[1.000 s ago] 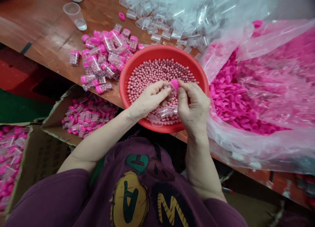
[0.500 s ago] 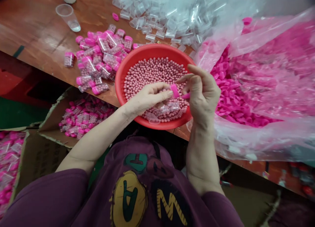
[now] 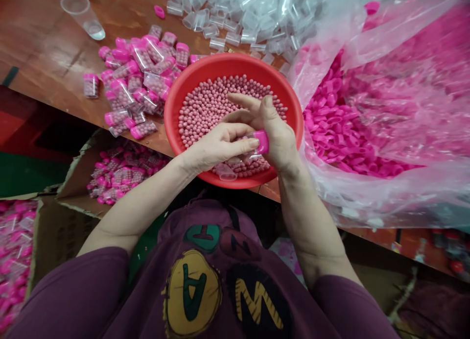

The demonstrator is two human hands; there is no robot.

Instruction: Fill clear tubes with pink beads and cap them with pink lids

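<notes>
Over the red bowl (image 3: 183, 91) of small pink beads (image 3: 209, 104), my left hand (image 3: 216, 145) grips a small clear container with a pink cap (image 3: 262, 141). The heel of my right hand (image 3: 273, 128) presses against that cap, fingers stretched out over the beads. Another clear container lies on the beads under my hands. A pile of filled pink-capped containers (image 3: 137, 79) lies on the wooden table (image 3: 44, 50) left of the bowl.
A plastic bag of loose pink caps (image 3: 370, 113) lies right of the bowl, a heap of empty clear containers (image 3: 238, 15) behind it. A clear cup (image 3: 82, 15) stands far left. Cardboard boxes of filled containers (image 3: 121, 170) sit below the table edge.
My right hand drew back from the cap, opened, then came in again with its palm against the cap. The left hand kept its hold. The view shifted a little.
</notes>
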